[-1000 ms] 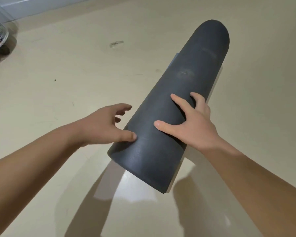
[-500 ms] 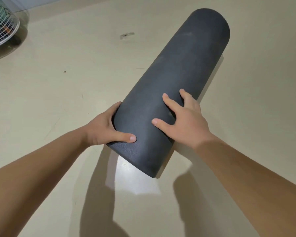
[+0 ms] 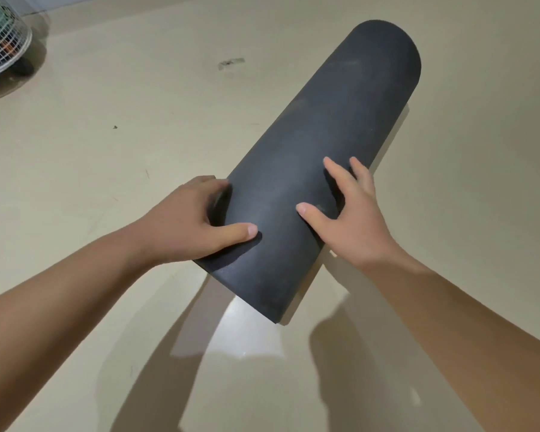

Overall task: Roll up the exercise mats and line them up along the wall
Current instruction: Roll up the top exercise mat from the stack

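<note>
Hands meet at the near end of a rolled dark-grey exercise mat [image 3: 325, 145]; left hand [image 3: 184, 222] grips its 9 o'clock flank, thumb on top, fingers curled round; right hand [image 3: 353, 222] presses flat, fingers spread, on its 3 o'clock flank; beige floor [image 3: 106, 157] beneath the roll, which runs toward 1 o'clock; wire basket [image 3: 0, 42] at 10 o'clock; scuff mark [image 3: 231, 62] at 12 o'clock.
</note>
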Demonstrator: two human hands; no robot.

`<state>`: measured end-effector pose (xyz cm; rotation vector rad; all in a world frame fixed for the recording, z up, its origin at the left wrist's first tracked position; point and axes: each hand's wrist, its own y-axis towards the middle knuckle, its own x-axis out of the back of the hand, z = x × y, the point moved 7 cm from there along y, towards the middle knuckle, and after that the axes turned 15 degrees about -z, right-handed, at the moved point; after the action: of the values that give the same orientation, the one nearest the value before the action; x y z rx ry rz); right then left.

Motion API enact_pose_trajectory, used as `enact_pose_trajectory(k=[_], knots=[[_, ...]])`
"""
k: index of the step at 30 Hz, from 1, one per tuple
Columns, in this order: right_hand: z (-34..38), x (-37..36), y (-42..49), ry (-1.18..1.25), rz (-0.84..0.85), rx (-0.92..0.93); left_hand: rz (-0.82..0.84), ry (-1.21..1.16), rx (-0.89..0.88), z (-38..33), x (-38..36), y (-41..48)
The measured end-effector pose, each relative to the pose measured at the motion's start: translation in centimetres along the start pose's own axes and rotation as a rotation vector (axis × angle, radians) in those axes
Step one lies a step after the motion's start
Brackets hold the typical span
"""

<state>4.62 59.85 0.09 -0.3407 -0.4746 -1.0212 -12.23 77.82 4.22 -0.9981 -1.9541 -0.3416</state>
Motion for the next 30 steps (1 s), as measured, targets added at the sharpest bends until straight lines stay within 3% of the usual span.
enact_pose_trajectory(k=[5, 7, 10, 12, 17, 19, 25, 30], knots=[[-4.5, -0.5, -1.4, 0.106, -0.039, -0.35, 0.055, 0.339, -0.008, -0.3, -4.1, -0.6], [-5.1, -2.1, -2.0, 0.207, 0.035, -0.42, 0.091, 0.238, 0.062, 0.8, -4.1, 0.3], [-4.0, -3.5, -2.5, 0.273, 0.101, -0.371, 0.187, -0.169, 0.188, 4.2, -2.8, 1.9], [-3.3, -4.8, -2.6, 0.291, 0.144, -0.362, 0.215, -0.24, 0.253, 6.3, -1.7, 2.4], [-1.0, -6.7, -1.3, 0.19, 0.11, -0.245, 0.152, -0.238, 0.264, 7.0, -0.3, 2.8], [-1.1, -6.6, -1.4, 0.159, 0.106, -0.242, 0.164, -0.222, 0.168, 6.1, -0.9, 2.4], [-3.0, -5.8, -3.4, 0.061, 0.085, -0.273, 0.05, 0.285, 0.111, 5.6, -3.8, 1.6], [-1.7, -5.2, -2.7, -0.011, 0.11, -0.231, 0.091, 0.102, 0.157, 5.4, -2.8, 1.5]])
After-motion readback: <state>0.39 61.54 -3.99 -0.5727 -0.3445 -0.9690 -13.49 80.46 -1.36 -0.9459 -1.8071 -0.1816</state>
